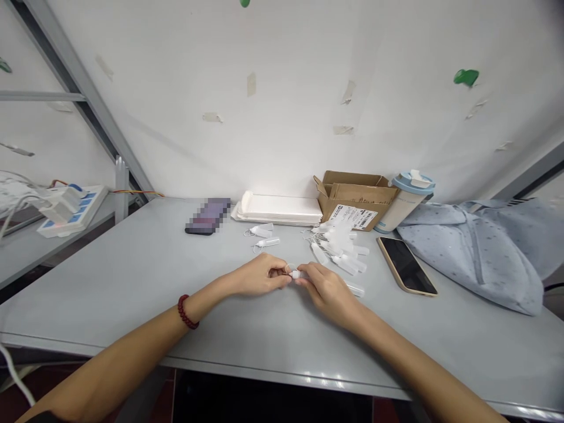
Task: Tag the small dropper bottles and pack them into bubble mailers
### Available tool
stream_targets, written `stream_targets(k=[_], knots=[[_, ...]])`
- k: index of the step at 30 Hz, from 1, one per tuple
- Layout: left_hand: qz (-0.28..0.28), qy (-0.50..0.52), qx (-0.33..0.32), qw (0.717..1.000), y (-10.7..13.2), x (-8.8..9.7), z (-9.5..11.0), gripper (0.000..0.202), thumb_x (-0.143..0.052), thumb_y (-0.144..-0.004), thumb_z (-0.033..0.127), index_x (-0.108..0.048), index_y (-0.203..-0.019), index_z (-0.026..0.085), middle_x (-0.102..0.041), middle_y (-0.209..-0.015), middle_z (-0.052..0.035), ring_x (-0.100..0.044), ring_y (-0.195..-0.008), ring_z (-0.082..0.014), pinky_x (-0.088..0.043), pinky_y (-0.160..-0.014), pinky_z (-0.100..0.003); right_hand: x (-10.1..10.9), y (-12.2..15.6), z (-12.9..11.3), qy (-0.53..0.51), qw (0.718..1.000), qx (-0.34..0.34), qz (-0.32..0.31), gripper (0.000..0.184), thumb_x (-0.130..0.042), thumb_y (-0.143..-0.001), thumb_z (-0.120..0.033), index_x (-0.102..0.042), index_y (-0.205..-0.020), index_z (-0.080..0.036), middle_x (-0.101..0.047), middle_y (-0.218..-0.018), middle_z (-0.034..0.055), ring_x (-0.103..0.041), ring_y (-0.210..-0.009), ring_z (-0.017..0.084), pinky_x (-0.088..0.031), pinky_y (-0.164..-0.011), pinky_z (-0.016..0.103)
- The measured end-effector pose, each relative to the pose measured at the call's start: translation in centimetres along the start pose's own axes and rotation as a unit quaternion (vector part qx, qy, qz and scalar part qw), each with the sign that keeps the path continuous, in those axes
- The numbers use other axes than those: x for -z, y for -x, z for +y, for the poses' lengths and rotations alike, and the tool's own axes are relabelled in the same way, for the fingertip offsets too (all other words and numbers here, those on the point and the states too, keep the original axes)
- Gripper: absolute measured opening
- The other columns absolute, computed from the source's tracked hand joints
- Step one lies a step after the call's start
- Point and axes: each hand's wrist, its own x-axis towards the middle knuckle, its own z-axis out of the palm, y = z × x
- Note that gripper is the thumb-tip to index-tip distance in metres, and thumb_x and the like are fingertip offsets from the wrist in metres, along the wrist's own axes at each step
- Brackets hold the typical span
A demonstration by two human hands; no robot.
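Observation:
Over the middle of the table, my left hand (261, 275) and my right hand (329, 292) meet at a small plastic tube with a white cap (295, 274). My right thumb and fingers pinch the tube, hiding most of its body. The closed fingertips of my left hand grip the thin white cord loop (291, 267) beside the cap. Beyond my right hand is a loose pile of similar translucent tubes (338, 244) with cords. One tube (355, 289) lies partly behind that hand. Two more, a nearer tube (268, 241) and a farther one (263, 230), lie beyond my left hand.
Along the wall stand a stack of flat white packets (279, 207), an open cardboard box (352, 200) and a lidded cup (404, 202). A phone (408, 265) and a grey-blue cloth bag (471, 252) lie right. A pixelated dark object (208, 216) and a power strip (77, 211) are left.

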Motion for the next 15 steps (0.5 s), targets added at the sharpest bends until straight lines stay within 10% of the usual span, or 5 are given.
stream_targets(k=[9, 15], knots=[[0.088, -0.213, -0.035, 0.972, -0.4, 1.0, -1.6, 0.037, -0.039, -0.089, 0.031, -0.052, -0.059, 0.015, -0.051, -0.055, 0.0003, -0.043, -0.052, -0.0108, -0.029, -0.053, -0.023, 0.4, -0.2, 0.7, 0.006, 1.000, -0.022, 0.019, 0.022, -0.046, -0.089, -0.027, -0.049, -0.107, -0.014, -0.059, -0.098, 0.0125, -0.059, -0.088, 0.022, -0.050, -0.072, 0.035], [0.121, -0.366, 0.064, 0.920, -0.1, 3.1, -2.3, 0.037, -0.035, -0.090, 0.033, -0.058, -0.067, 0.016, -0.063, -0.068, -0.0071, -0.056, -0.062, -0.0192, -0.032, -0.054, -0.027, 0.9, -0.3, 1.4, 0.009, 0.998, -0.028, 0.061, 0.019, -0.044, -0.089, -0.025, -0.049, -0.106, -0.017, -0.058, -0.099, 0.0112, -0.058, -0.089, 0.022, -0.050, -0.073, 0.036]])
